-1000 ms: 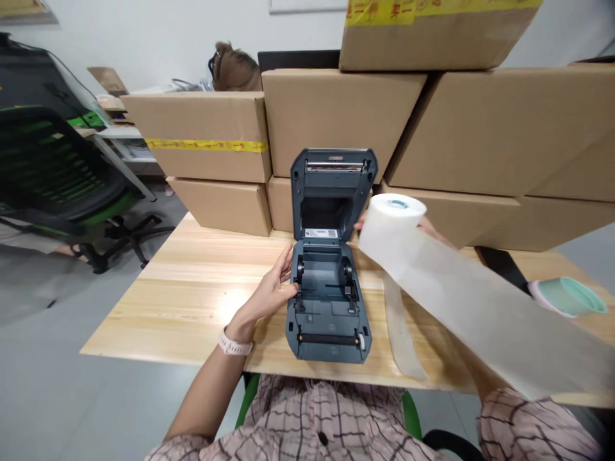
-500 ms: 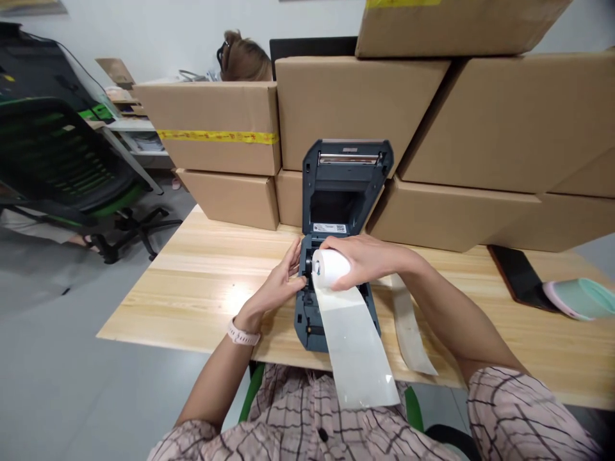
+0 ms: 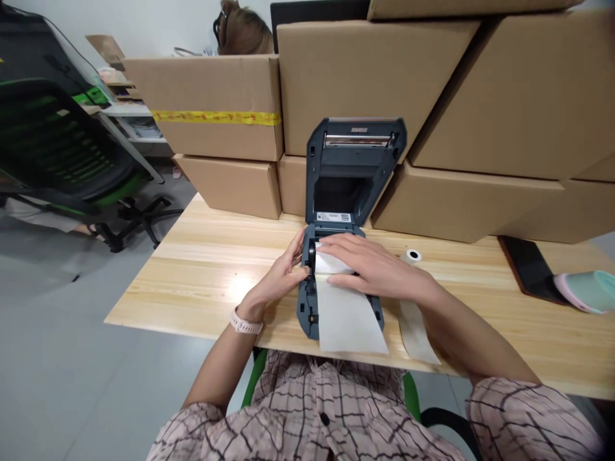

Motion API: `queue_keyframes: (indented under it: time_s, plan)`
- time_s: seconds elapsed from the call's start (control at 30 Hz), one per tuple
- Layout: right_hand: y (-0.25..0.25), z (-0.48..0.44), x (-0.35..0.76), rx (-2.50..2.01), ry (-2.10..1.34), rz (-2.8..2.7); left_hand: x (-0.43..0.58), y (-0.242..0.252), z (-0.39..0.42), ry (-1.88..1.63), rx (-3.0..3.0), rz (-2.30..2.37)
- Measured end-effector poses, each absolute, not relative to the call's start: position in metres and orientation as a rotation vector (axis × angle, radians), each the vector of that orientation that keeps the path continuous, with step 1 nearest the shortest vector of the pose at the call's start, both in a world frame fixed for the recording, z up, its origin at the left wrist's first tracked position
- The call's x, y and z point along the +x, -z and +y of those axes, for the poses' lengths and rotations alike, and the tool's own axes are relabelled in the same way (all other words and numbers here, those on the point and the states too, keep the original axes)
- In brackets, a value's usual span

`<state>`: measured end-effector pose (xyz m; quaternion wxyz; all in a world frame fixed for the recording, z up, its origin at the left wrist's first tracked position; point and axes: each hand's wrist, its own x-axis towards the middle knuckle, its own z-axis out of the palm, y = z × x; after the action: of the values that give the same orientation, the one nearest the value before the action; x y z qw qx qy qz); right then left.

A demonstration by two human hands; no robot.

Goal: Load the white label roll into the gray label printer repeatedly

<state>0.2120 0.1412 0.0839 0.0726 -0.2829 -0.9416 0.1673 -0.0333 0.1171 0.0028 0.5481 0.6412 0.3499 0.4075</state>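
Observation:
On the table stands a dark grey label printer (image 3: pixel 310 307) with its lid (image 3: pixel 312 166) raised. Inside its bay sits a white label roll (image 3: pixel 331 261), and a loose strip (image 3: pixel 348 317) hangs from it over the printer's front. My right hand (image 3: pixel 368 266) lies over the roll, fingers across its top and thumb along its near side, hiding its right end. With my left hand (image 3: pixel 281 275) I hold the printer's left side, thumb on the inner edge by the black roll holder (image 3: pixel 312 255) and fingers along the outside.
Right of the printer lie a second small roll (image 3: pixel 413 255) and its unrolled strip (image 3: pixel 417 333). Farther right are a dark phone (image 3: pixel 531 269) and a mint-green cup (image 3: pixel 586 291). Stacked cardboard boxes (image 3: pixel 375 83) stand behind; a person's head (image 3: pixel 245 29) shows above them.
The label roll has gone down into the printer's bay, and my right hand has flattened over it. The strip has pulled back toward the printer. My left hand stays at the printer's side.

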Motion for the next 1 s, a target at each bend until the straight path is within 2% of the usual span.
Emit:
queue_keyframes:
  time_s: [0.17,0.3,0.8,1.0]
  plan:
    - [-0.079,0.077,0.233,-0.763,-0.554,-2.855,-0.033,-0.004,0.116,-0.970,1.564,0.819]
    - [-0.058,0.048,0.234,-0.776,-0.355,-2.808,-0.034,-0.004,0.116,-0.974,1.586,0.835]
    - [-0.033,0.022,0.205,-0.881,-0.002,-2.558,-0.033,0.001,0.116,-0.984,1.593,0.888]
    - [-0.028,0.019,0.200,-0.902,0.020,-2.525,-0.035,0.005,0.117,-0.990,1.582,0.919]
